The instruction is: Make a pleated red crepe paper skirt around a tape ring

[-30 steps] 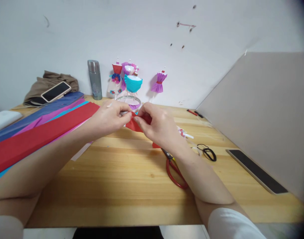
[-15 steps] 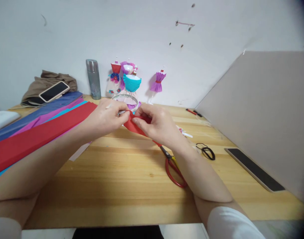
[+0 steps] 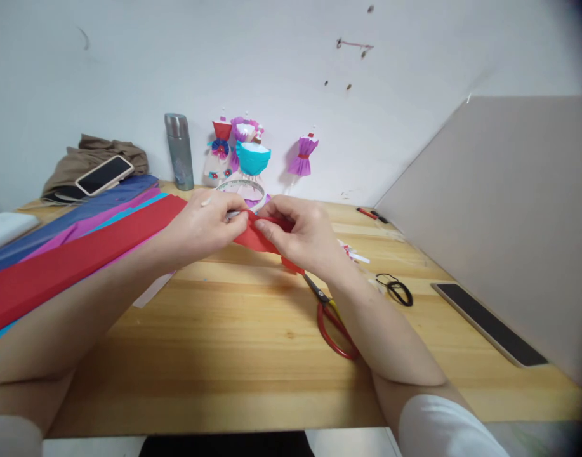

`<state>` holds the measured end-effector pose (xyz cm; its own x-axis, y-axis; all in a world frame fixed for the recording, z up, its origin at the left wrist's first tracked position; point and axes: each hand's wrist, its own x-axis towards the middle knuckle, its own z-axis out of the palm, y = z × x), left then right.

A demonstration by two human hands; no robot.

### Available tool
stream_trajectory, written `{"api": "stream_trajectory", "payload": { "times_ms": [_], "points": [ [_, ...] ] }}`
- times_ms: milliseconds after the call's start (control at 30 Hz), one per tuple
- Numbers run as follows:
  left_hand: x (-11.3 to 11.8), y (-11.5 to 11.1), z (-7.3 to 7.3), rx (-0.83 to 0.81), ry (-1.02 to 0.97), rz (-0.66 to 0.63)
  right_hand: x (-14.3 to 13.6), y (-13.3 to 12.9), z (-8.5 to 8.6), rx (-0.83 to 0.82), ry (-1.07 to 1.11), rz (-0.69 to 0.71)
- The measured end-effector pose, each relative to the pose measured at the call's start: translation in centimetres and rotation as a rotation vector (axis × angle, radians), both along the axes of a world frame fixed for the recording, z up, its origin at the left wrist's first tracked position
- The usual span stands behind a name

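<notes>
- Red, thin sheeting, paper or cloth: we are holding the red piece between both hands, above the far half of the counter.
- Left grip: our left hand is pinching the upper left part between thumb and forefinger, with next to no gap.
- Right grip: our right hand is pinching just beside it, thumb on the near face, other fingers curling behind.
- Handling, our judgement: we are doing best by making small, even pinches, thumbs staying close and the edge lying flat; hard pulling is risking a tear or stray crease.
- Loose end is hanging near the tip of the scissors; we are not managing to tell whether they are touching. Clearing the blades aside is seeming wise.
- Long red strip is lying partly behind our left forearm; we are minding that elbow.
- Writing: pale ring beyond our fingers is showing tiny dark marks, too small for reading.
- Flask is bearing a faint pattern; we are finding no readable brand.
- Right-hand phone is lying dark-faced, showing us no lettering.
</notes>
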<state>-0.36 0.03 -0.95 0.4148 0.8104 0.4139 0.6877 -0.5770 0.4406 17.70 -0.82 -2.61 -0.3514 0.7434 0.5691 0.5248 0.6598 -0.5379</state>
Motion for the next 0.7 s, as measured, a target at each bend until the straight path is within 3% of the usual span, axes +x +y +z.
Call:
{"api": "stream_trajectory", "payload": {
  "times_ms": [300,500,700],
  "points": [
    [-0.30,0.17,-0.15,-0.004,-0.020,-0.016,0.08,0.18,-0.12,0.080,0.006,-0.024],
    [-0.03,0.06,-0.21,-0.005,-0.019,0.003,-0.16,-0.19,-0.13,0.037,0.008,0.080],
    [0.08,-0.01,-0.32,0.025,-0.010,-0.005,-0.21,0.31,-0.37,0.054,0.054,0.001]
  ]
}}
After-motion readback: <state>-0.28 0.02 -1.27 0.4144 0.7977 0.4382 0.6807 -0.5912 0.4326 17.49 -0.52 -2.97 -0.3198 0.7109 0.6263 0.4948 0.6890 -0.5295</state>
